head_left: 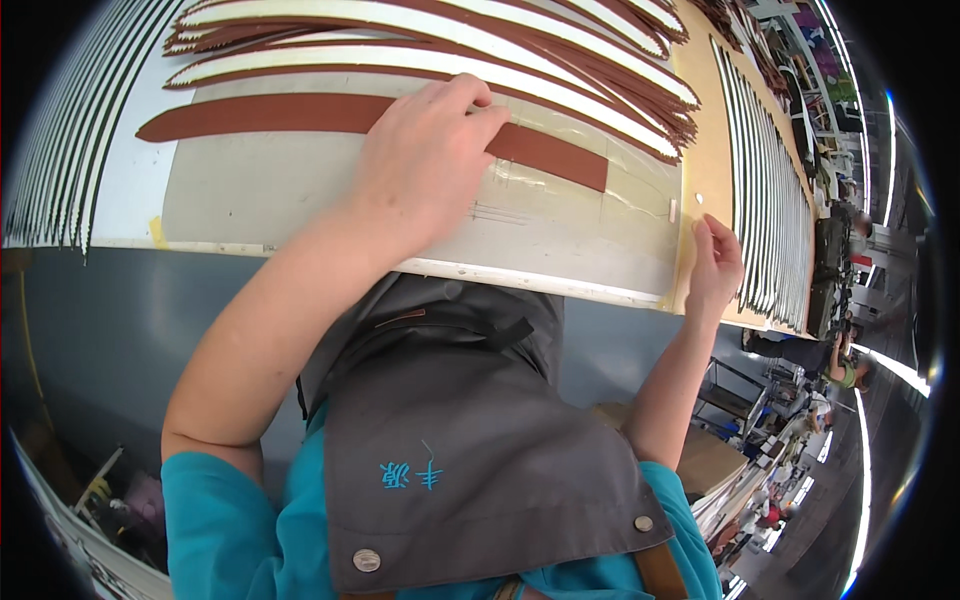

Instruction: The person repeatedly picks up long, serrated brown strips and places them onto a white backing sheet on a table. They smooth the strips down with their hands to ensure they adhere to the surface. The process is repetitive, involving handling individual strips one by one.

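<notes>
Fingers [462, 93] of your left hand [425, 150] curl over a long, flat, reddish-brown strip [550, 158], tapered at its left end and squared at its right; you may be gripping it or just resting on it, I cannot tell. It lies across the smooth grey mat [300, 200] on your tabletop [560, 284], beside a row of white strips with brown edges [420, 66]. Your right hand [718, 265], thumb and fingers drawn together, is near a small white piece [699, 198]; whether it grasps anything is unclear.
</notes>
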The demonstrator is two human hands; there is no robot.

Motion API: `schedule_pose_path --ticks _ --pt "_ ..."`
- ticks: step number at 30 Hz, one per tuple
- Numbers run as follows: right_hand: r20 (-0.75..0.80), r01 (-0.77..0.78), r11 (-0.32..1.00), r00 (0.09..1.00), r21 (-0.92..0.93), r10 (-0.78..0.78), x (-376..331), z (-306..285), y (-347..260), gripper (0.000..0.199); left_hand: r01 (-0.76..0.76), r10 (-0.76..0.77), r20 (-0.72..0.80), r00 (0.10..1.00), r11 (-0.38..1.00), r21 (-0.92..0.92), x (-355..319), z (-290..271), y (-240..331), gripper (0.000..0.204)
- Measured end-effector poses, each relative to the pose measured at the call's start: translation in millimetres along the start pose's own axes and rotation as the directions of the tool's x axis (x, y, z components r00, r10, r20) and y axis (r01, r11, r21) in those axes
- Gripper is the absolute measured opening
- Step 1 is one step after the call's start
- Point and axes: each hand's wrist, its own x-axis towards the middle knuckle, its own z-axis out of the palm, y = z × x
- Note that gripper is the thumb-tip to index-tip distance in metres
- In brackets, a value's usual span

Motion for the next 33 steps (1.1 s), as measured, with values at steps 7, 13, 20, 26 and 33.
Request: schedule_pose_path --ticks 7,13,20,26,33 --pt "0.348 -0.169 0.897 0.937 0.408 0.018 -45 42 -62 0.018 0.159 -0.182 0.316 0.931 0.982 0.098 41 -9 13 0.036" --pt "0.777 -0.442 0.848 0.627 0.293 0.058 -54 23 -67 0.039 0.267 -0.237 0.384 0.893 0.963 -0.028 56 -8 29 0.046" --pt "0.484 -0.093 0.716 0.796 0.692 -0.364 -49 69 -98 0.09 0.222 0.282 0.171 0.944 -0.158 -0.962 130 -12 107 0.055" --pt "0.29 0.126 0.747 0.869 0.653 -0.4 -5 43 -159 0.062 -0.147 0.063 -0.195 0.979 -0.448 -0.882 99 -85 58 0.043" --pt "0.532 0.486 0.857 0.687 0.17 -0.495 -8 68 -134 0.054 0.193 -0.439 0.233 0.868 -0.134 -0.972 -22 -64 -31 0.045"
